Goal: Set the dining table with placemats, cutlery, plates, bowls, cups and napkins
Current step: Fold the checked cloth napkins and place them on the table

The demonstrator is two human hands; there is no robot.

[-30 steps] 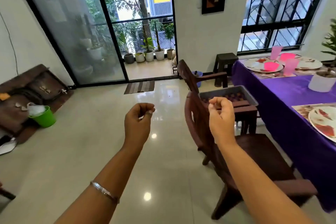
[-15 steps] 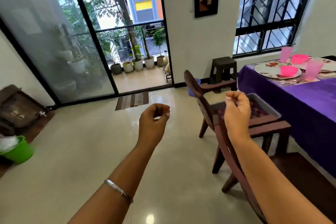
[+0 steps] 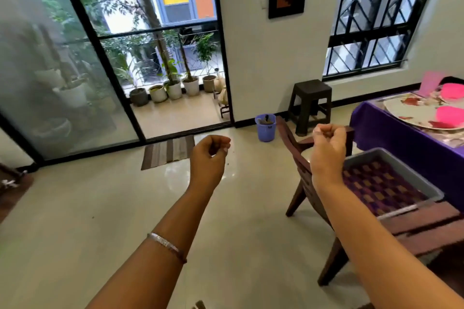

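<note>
Plates (image 3: 414, 113), floral and glossy, are laid at the far right on the purple-clothed bench (image 3: 391, 133), with pink bowls (image 3: 449, 114) upon them and a pink cup (image 3: 429, 84) behind; all are judged light but slippery, best taken by the rim. Left hand (image 3: 208, 158) and right hand (image 3: 326, 150) are loosely curled, each grip closed on nothing visible. A wooden chair (image 3: 298, 165) bearing a grey tray (image 3: 401, 165) stands between, judged an obstruction.

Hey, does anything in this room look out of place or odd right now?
One thing: a grey tray sits on the wooden chair seat beside the table rather than on it. Nothing looks spilled or broken.
</note>
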